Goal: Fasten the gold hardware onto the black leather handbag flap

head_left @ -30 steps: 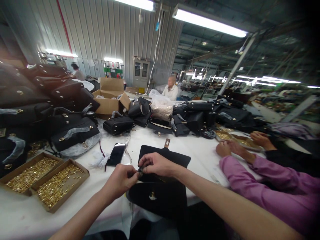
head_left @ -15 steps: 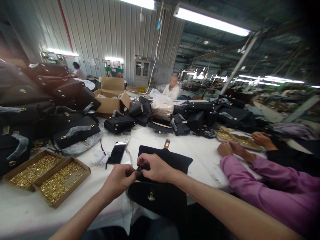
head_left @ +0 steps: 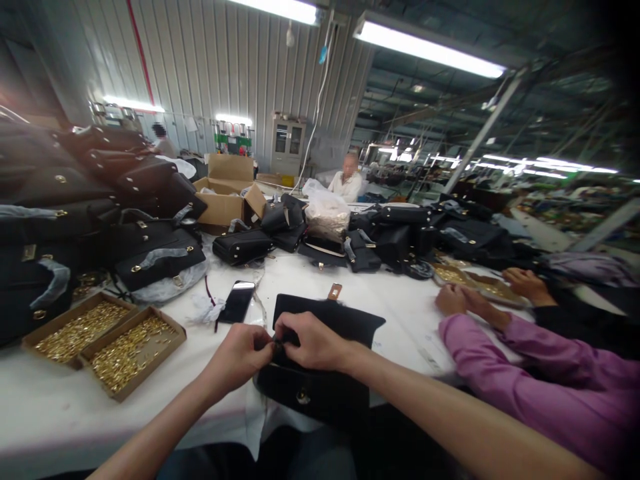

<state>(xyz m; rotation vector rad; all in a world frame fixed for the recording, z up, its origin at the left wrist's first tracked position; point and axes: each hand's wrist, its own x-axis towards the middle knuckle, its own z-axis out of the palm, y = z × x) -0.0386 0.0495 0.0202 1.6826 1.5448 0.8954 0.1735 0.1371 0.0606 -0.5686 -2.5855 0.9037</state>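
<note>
A black handbag [head_left: 320,393] lies at the table's front edge with its flap [head_left: 345,323] folded back, away from me. On the flap's far edge is a gold clasp plate [head_left: 335,291]; a metal lock [head_left: 303,396] sits on the bag's front. My left hand [head_left: 246,353] pinches at the bag's left upper corner. Close against it, my right hand [head_left: 310,341] is also closed in a pinch, its forearm reaching across the bag. Between the fingertips is a small dark part at the bag's edge, mostly hidden, so its kind is unclear.
Two cardboard trays [head_left: 177,341] of small gold hardware stand at left, near a phone [head_left: 237,302]. Black handbags [head_left: 160,257] are piled left and along the back, beside a cardboard box [head_left: 227,207]. Close on the right are a co-worker's pink sleeves [head_left: 495,363] and hands.
My hands stay pinched at the same corner of the bag, with only slight finger movement. The whole view has shifted slightly, so the trays and piles appear farther right.
</note>
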